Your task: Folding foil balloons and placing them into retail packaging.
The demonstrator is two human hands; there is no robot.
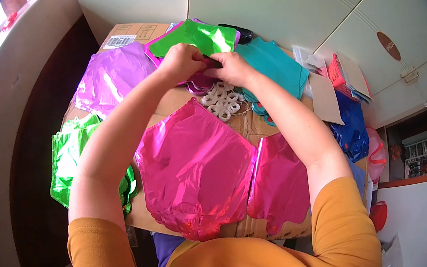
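Toward the back of the table, both hands meet at the lower end of a shiny green foil piece [191,36], which lies over magenta foil. My left hand [183,62] is closed, its fingertips pinched at the foil's near end. Close beside it, my right hand [230,68] also pinches there, thumb and fingers together. A small dark strip shows between the hands; its kind is unclear, and the fingers partly hide the grip. Just below lies a cluster of small white rings [221,101]. Nearer me are a large magenta foil piece [197,169] and a second magenta piece [278,179].
Lilac foil [114,76] and green foil [70,155] lie to the left; teal foil [272,66] is at the right. Cardboard [140,31] covers the table. A red container [336,73] and blue foil [351,126] sit by the right edge. A pale cabinet [272,8] stands behind.
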